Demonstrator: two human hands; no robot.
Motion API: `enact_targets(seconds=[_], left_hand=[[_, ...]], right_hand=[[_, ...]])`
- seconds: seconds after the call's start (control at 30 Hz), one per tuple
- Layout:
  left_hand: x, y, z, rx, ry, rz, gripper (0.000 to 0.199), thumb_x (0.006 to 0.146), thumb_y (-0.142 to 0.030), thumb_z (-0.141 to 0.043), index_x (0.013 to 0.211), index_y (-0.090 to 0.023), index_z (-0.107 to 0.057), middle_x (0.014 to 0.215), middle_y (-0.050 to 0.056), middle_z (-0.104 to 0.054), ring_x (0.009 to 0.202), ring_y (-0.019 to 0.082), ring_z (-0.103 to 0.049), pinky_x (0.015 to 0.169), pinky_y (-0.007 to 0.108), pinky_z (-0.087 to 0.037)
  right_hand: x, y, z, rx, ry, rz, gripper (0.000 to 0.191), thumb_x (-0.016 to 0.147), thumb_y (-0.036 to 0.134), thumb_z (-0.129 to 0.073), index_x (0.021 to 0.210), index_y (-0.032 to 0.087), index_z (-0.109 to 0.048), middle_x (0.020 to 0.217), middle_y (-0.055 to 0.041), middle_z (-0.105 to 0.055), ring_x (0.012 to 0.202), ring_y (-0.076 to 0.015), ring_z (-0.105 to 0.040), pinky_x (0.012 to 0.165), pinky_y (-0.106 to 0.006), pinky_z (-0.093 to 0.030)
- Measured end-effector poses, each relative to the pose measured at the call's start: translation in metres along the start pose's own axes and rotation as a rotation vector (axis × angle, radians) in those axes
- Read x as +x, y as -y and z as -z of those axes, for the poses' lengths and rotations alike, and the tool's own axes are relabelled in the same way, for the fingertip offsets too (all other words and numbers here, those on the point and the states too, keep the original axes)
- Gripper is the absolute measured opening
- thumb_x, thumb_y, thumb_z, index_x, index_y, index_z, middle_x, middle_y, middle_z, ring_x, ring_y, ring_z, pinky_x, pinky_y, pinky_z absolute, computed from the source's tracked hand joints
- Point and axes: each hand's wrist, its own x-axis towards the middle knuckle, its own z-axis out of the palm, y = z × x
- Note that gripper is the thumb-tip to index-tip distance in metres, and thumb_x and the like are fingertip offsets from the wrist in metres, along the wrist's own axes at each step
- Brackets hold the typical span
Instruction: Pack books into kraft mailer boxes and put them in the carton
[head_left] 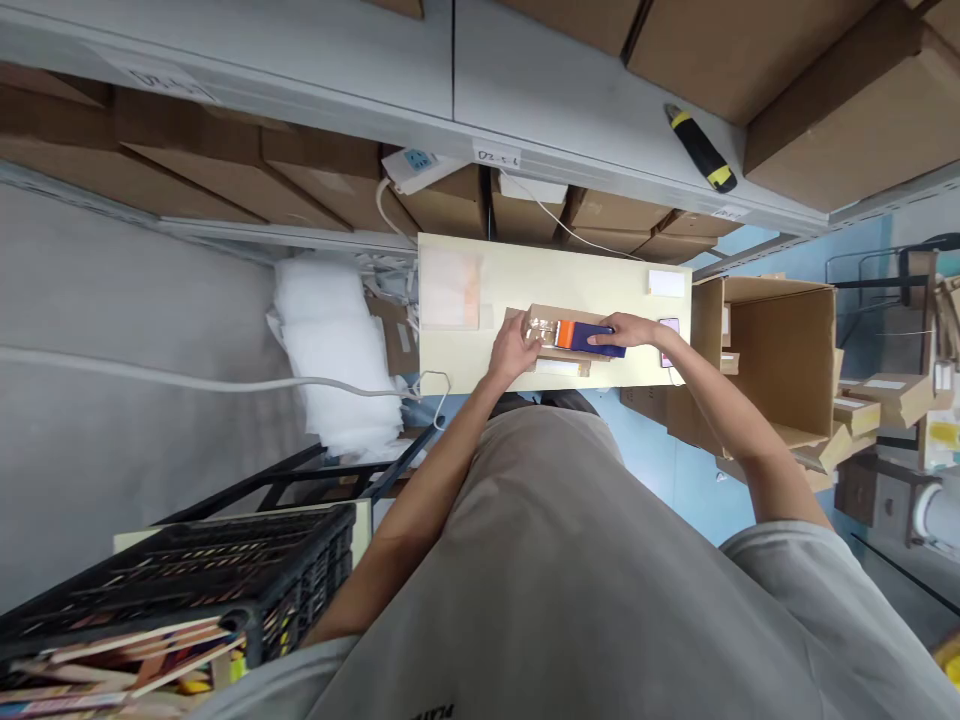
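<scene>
On the pale tabletop (502,265) lies an open brown cardboard piece (551,312), with a dark blue and orange box (581,336) over it. Crumpled clear plastic (541,328) sits at the box's left end. My left hand (514,348) has its fingers curled round the cardboard and plastic at the left end. My right hand (626,330) holds the blue part from the right, a finger stretched along its top. A white label piece (559,368) lies just below the cardboard, toward my body.
A phone (669,342) and a white stack (666,283) lie at the table's right. A large open carton (780,360) stands right of it. White packing sheets (337,350) and a black crate (300,570) are left. Above hangs a metal shelf (360,90) with cutters (701,148).
</scene>
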Motion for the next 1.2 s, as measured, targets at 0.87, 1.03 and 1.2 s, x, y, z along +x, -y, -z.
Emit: enact_targets(seconds=[0.87, 1.03, 1.2], left_hand=[[0.028, -0.041, 0.002, 0.581, 0.265, -0.212, 0.114, 0.089, -0.032, -0.084, 0.179, 0.003, -0.024, 0.189, 0.031, -0.021, 0.18, 0.046, -0.002, 0.146, 0.062, 0.002], [0.029, -0.044, -0.001, 0.592, 0.277, -0.179, 0.12, 0.085, -0.034, -0.087, 0.181, 0.001, -0.023, 0.19, 0.03, -0.018, 0.18, 0.047, -0.002, 0.146, 0.064, 0.0], [0.031, -0.048, -0.007, 0.544, 0.274, -0.183, 0.127, 0.083, -0.042, -0.091, 0.18, 0.001, -0.021, 0.19, 0.03, -0.016, 0.18, 0.049, -0.002, 0.145, 0.068, 0.0]], right_hand=[[-0.003, -0.04, 0.023, -0.062, 0.1, 0.183, 0.057, 0.104, 0.068, -0.074, 0.136, 0.02, -0.076, 0.105, -0.0128, -0.087, 0.098, -0.0303, -0.081, 0.083, -0.034, -0.055], [-0.06, -0.118, 0.044, 0.077, 0.234, 0.076, 0.07, 0.098, 0.086, -0.066, 0.106, 0.018, -0.083, 0.091, -0.014, -0.088, 0.085, -0.0322, -0.082, 0.078, -0.039, -0.057], [-0.072, -0.157, 0.048, 0.099, 0.281, 0.08, 0.08, 0.093, 0.096, -0.061, 0.098, 0.019, -0.081, 0.098, -0.0157, -0.089, 0.087, -0.031, -0.083, 0.074, -0.037, -0.055]])
